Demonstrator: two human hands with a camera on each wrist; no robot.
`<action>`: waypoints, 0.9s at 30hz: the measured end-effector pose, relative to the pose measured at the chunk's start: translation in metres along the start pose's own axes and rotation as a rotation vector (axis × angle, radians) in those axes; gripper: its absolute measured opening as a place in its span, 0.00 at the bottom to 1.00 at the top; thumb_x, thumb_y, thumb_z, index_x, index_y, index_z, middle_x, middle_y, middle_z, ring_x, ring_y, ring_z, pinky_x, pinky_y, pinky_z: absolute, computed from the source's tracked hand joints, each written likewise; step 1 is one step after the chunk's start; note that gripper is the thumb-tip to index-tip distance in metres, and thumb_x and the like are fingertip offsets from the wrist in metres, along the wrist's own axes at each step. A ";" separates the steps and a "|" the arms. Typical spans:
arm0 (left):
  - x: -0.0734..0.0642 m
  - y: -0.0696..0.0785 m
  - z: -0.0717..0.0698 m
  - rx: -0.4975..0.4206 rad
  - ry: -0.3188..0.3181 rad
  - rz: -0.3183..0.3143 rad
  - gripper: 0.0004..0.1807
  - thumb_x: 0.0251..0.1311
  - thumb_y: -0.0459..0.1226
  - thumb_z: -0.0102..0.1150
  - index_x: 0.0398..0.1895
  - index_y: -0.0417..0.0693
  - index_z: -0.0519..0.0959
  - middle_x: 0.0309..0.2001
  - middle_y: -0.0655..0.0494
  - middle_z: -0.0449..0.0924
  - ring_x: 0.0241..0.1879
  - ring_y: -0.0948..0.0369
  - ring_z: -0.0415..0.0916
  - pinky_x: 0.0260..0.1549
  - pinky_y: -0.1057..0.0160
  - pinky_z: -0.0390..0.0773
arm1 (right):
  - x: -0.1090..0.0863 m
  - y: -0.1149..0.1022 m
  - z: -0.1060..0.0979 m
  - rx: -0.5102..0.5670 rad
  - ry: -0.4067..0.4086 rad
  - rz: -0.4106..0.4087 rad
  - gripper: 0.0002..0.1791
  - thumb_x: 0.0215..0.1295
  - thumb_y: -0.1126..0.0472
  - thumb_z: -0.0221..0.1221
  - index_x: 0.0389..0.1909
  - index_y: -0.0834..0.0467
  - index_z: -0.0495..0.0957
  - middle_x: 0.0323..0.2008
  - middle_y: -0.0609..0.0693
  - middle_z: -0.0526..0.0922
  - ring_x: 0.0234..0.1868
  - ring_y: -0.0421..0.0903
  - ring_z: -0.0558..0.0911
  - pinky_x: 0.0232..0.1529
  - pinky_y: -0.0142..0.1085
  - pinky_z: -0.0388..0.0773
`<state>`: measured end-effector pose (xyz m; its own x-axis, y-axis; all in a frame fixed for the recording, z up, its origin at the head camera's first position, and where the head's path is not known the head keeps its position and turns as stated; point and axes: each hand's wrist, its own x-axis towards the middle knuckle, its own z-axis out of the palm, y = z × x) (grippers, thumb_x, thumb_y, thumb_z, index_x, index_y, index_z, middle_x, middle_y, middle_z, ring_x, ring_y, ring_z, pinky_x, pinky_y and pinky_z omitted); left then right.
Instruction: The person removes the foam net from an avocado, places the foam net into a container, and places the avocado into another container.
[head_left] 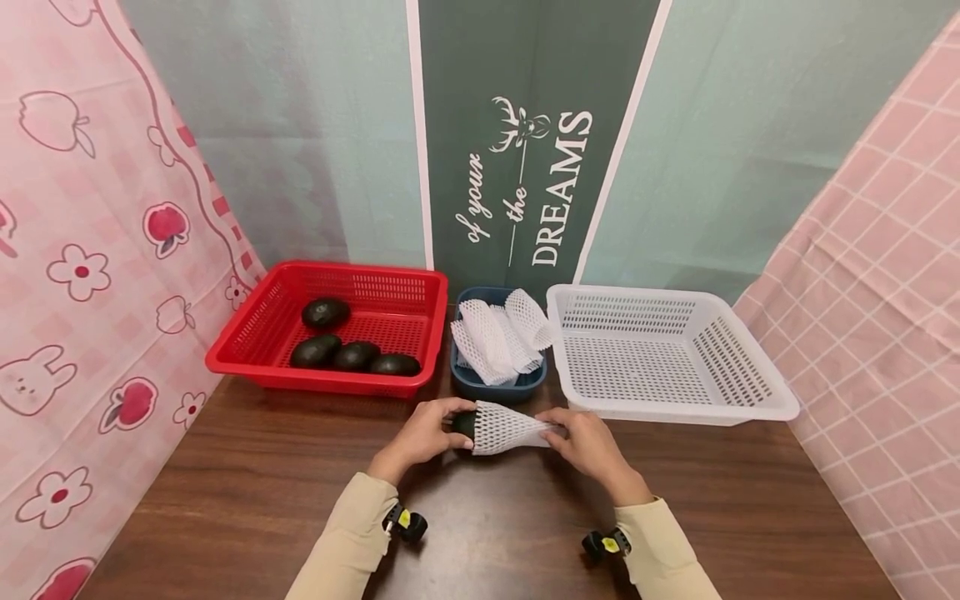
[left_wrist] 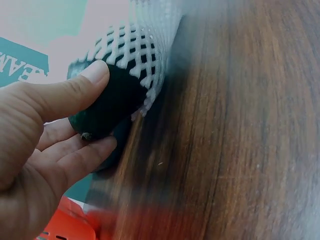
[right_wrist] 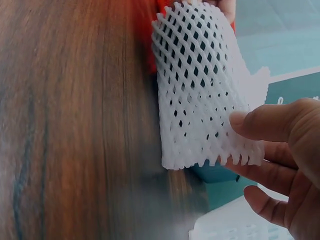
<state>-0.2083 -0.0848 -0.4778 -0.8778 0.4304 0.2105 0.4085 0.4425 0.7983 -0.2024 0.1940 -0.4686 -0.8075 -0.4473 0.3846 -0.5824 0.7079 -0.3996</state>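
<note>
A dark green avocado (left_wrist: 107,102) sits partly inside a white foam mesh sleeve (head_left: 506,429), its stem end bare. My left hand (head_left: 431,431) grips that bare end, thumb on one side and fingers on the other. At the sleeve's opposite, narrowed end my right hand (head_left: 588,443) pinches the mesh between thumb and fingers. In the right wrist view the foam net (right_wrist: 200,90) stretches over the fruit, its loose end flat by the right thumb. Both hands are low over the table, in front of the baskets.
A red basket (head_left: 326,382) at the left holds several avocados (head_left: 356,356). Behind the hands, a small blue basket (head_left: 498,392) holds several foam mesh sleeves (head_left: 487,337). A white basket (head_left: 682,412) stands at the right on the wooden table (head_left: 480,533). Curtains hang around the table.
</note>
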 end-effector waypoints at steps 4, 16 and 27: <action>-0.001 -0.003 -0.002 -0.013 0.004 0.002 0.27 0.41 0.29 0.73 0.49 0.41 0.79 0.46 0.50 0.79 0.42 0.58 0.78 0.42 0.60 0.76 | -0.003 0.002 -0.003 0.013 0.022 0.004 0.10 0.48 0.67 0.69 0.33 0.55 0.84 0.29 0.44 0.83 0.25 0.37 0.76 0.27 0.34 0.72; -0.005 -0.005 -0.007 -0.002 0.031 0.007 0.26 0.40 0.29 0.73 0.48 0.41 0.79 0.45 0.50 0.80 0.40 0.58 0.78 0.41 0.60 0.76 | -0.008 0.006 -0.006 -0.018 0.054 0.010 0.10 0.47 0.68 0.70 0.33 0.56 0.84 0.30 0.46 0.84 0.26 0.38 0.78 0.26 0.35 0.73; -0.012 -0.004 -0.020 0.027 0.066 -0.018 0.25 0.41 0.30 0.73 0.48 0.41 0.79 0.45 0.51 0.80 0.39 0.58 0.77 0.37 0.60 0.77 | -0.016 0.013 -0.015 -0.030 0.064 0.073 0.10 0.47 0.68 0.69 0.34 0.57 0.84 0.31 0.48 0.84 0.30 0.43 0.81 0.29 0.41 0.75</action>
<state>-0.2042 -0.1078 -0.4727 -0.8992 0.3696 0.2342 0.3986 0.4711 0.7869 -0.1958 0.2189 -0.4674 -0.8398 -0.3585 0.4077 -0.5180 0.7539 -0.4041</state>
